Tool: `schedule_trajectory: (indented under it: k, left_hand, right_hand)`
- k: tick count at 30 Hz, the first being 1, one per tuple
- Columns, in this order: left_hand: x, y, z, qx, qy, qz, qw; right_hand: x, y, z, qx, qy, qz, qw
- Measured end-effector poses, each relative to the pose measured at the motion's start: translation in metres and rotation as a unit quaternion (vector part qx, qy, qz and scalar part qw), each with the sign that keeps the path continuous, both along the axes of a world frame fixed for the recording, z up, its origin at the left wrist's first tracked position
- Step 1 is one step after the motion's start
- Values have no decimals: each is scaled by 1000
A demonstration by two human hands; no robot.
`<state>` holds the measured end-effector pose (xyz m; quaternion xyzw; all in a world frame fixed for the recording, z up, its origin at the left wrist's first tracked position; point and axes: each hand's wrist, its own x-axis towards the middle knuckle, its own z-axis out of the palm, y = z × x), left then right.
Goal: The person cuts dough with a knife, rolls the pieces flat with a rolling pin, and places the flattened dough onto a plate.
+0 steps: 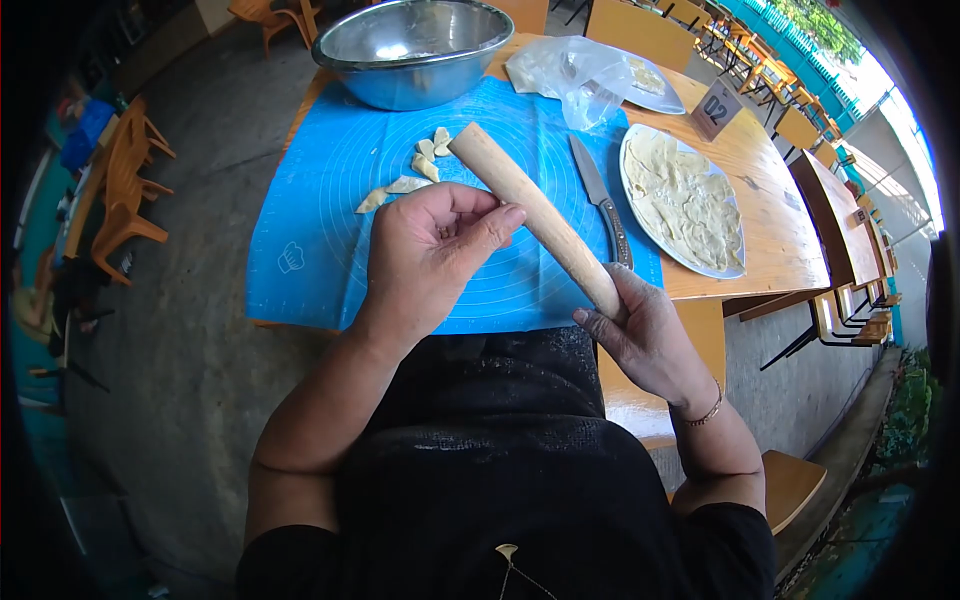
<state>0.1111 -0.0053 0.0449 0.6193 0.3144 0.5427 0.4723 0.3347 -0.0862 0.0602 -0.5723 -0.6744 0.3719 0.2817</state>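
Observation:
A wooden rolling pin (535,215) is held at a slant above the blue mat (310,215). My right hand (645,330), dusted with flour, is closed around its lower end. My left hand (435,245) has thumb and index finger pinched together against the pin's edge; whatever lies between the fingertips is too small to make out. Just beyond the left hand, several small dough pieces (425,165) lie on the mat, partly hidden by it. A knife (590,175) rests on the mat to the right of the pin.
A large steel bowl (400,85) stands at the mat's far edge. To the right, a plate (738,268) carries flat dough sheets (685,195). Behind are a clear plastic bag (585,85), another plate (670,100) and an "02" table sign (716,110). Chairs (125,200) stand around.

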Motion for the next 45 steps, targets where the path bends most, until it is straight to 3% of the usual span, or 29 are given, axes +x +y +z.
schedule_trajectory:
  k: [3,7,12,17,21,27,29,38,45]
  left_hand:
    - [-1,-3,3,-14,41,-7,999]
    - [0,-2,0,-55,-1,-2,998]
    - [-4,3,4,-131,52,-8,990]
    - [3,7,-8,-162,-107,-86,977]
    - [0,13,-13,-119,-98,-103,983]
    - [-1,18,-22,-84,-105,-111,985]
    - [-1,20,-27,-122,-166,-138,969]
    - [-2,22,-26,-219,-246,-212,920]
    - [-4,21,-20,-153,-159,-136,966]
  right_hand:
    - [1,0,-3,-6,-9,-18,1000]
    - [-1,3,-7,24,-59,-36,997]
    - [-2,5,-15,165,-148,-50,974]
    - [-5,4,-9,120,-133,-39,983]
    - [-5,4,-13,39,-62,-35,997]
    - [-1,6,-18,4,-7,-5,1000]
    - [-3,6,-16,-14,10,-7,1000]
    - [-3,9,-19,-30,25,-6,999]
    - [-4,11,-22,4,9,-8,1000]
